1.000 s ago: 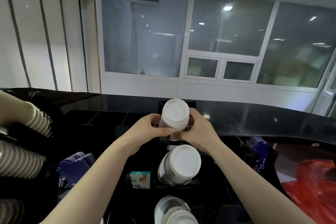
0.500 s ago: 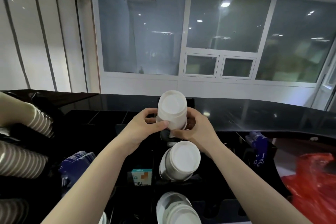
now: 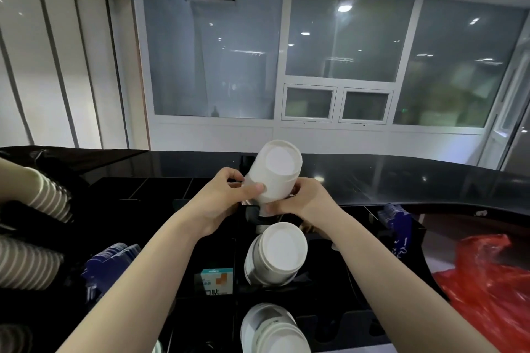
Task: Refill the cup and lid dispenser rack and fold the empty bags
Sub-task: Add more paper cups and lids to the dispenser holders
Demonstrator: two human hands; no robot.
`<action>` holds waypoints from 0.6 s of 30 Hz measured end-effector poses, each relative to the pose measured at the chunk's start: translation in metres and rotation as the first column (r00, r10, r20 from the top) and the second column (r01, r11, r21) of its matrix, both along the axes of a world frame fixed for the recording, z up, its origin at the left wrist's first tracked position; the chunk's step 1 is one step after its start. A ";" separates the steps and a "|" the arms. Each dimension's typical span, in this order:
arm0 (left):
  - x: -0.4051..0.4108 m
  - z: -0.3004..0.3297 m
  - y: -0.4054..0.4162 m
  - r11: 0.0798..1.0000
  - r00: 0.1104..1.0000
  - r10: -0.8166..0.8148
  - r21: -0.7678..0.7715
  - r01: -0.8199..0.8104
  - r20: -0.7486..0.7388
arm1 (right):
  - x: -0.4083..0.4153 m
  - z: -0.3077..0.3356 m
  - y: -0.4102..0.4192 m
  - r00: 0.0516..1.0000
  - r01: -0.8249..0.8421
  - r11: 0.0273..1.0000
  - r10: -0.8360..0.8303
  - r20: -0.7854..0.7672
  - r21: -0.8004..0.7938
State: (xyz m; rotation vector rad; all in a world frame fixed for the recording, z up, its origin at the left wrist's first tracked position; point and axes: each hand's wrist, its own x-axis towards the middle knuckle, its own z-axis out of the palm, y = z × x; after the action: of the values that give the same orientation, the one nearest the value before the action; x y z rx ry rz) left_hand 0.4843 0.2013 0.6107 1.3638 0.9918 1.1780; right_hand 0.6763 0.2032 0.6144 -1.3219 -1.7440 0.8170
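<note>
White cup stack [image 3: 274, 172], plain, base toward us and tilted, held above the black dispenser rack [image 3: 183, 306], our left hand [image 3: 220, 198] gripping its side, our right hand [image 3: 304, 203] curled round its lower end.

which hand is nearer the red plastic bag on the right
Right. The right hand grips the white cup stack, on the side facing the red plastic bag; the left hand holds the stack's far side.

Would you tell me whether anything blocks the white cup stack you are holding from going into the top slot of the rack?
Nothing visible does. Both the left hand and right hand grip the white cup stack directly, tilted above the top slot, whose opening is mostly hidden behind the hands.
</note>
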 end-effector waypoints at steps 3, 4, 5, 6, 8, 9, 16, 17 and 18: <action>0.003 0.005 -0.002 1.000 0.998 -0.007 -0.003 0.007 0.062 | 0.000 0.004 0.003 1.000 -0.011 1.000 0.011 -0.014 -0.006; 0.004 0.005 -0.003 1.000 0.998 0.012 -0.005 -0.012 0.067 | 0.000 0.004 0.003 1.000 -0.014 1.000 0.014 -0.006 -0.006; 0.005 0.004 -0.004 1.000 0.998 0.030 -0.004 -0.029 0.063 | 0.001 0.003 0.003 1.000 -0.017 1.000 0.017 0.003 -0.006; 0.006 0.003 -0.006 0.999 0.998 0.045 0.003 -0.046 0.043 | 0.001 0.002 0.002 1.000 -0.023 1.000 0.023 0.003 -0.006; 0.006 0.002 -0.011 0.996 0.996 0.077 0.055 -0.075 -0.039 | 0.001 0.000 -0.003 0.999 -0.033 0.999 0.033 -0.003 0.017; 0.006 0.004 -0.015 0.992 0.993 0.087 0.097 -0.080 -0.074 | 0.001 0.001 -0.005 0.999 -0.034 0.999 0.034 -0.003 0.043; 0.001 0.030 -0.054 0.938 0.996 0.068 0.343 -0.045 -0.055 | -0.010 0.024 -0.045 0.998 0.037 0.963 -0.024 -0.051 0.267; -0.001 0.030 -0.060 0.932 0.997 0.064 0.358 -0.046 -0.038 | -0.012 0.026 -0.053 0.998 0.038 0.957 -0.021 -0.061 0.288; -0.003 0.030 -0.067 0.928 0.998 0.061 0.368 -0.050 -0.018 | -0.013 0.027 -0.063 0.997 0.027 0.955 -0.006 -0.072 0.296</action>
State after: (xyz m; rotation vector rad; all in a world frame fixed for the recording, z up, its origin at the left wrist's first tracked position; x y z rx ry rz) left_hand 0.4817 0.1341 0.6403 1.6582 0.8614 1.4426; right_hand 0.6635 0.1406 0.6414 -1.0920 -1.7202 0.5574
